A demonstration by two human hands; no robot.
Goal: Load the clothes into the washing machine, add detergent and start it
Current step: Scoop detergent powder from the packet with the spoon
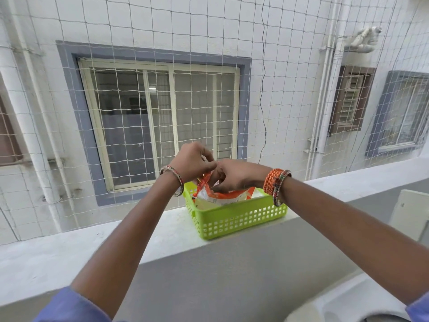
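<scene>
An orange-and-white detergent packet [222, 194] stands in a lime-green perforated basket [236, 219] on the white top of a balcony ledge [116, 238], its upper edge raised above the basket's rim. Both hands meet over the packet's top: the left hand [192, 161] comes in from above with its fingers curled, pinching at the packet's upper edge, and the right hand [234, 175] sits just beside it, fingers bent and gripping the packet's top; where the two hands touch, the exact hold of each fingertip cannot be made out. The left wrist carries thin bangles [174, 182] and the right wrist a stack of orange ones [275, 182]; blue sleeves [69, 307] show at the bottom corners. The ledge's grey inner face drops below the basket. At the lower right, the curved white edge of a washing machine [343, 305] enters view, and a pale panel [411, 212] stands by the ledge at far right. A white safety net [139, 31] hangs behind the ledge, and through it a neighbouring white building shows a grey-framed sliding window [160, 117], drainpipes [325, 101] and, to the right, a louvred vent [350, 98].
</scene>
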